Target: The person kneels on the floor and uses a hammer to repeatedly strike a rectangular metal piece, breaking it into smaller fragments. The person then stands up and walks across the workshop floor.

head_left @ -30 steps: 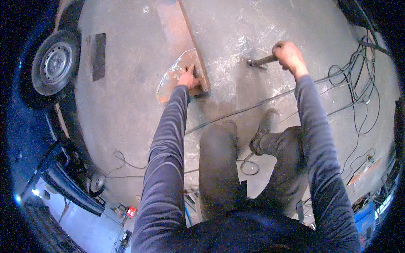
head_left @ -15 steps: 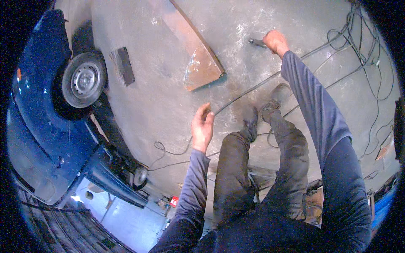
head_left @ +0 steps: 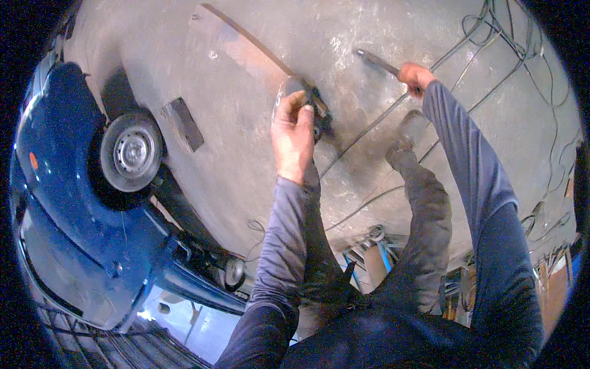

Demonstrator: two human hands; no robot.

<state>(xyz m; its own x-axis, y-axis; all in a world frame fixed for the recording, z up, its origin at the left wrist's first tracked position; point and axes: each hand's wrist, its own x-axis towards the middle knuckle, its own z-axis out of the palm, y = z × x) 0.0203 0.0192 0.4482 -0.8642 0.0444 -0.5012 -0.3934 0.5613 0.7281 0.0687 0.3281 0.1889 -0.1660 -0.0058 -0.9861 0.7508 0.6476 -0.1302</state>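
Long rusty-brown metal panel seems mid-positioning; left hand has curled fingers, any pinch unclear. Right hand clenches a slim dark hammer; contact calls for bringing it nearer.

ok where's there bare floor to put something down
Bare floor shows between the dark flat piece and the long metal piece, and between that and the hammer in the right hand. It's crowded at upper right, among the cables, and around the left hand, near a boot.
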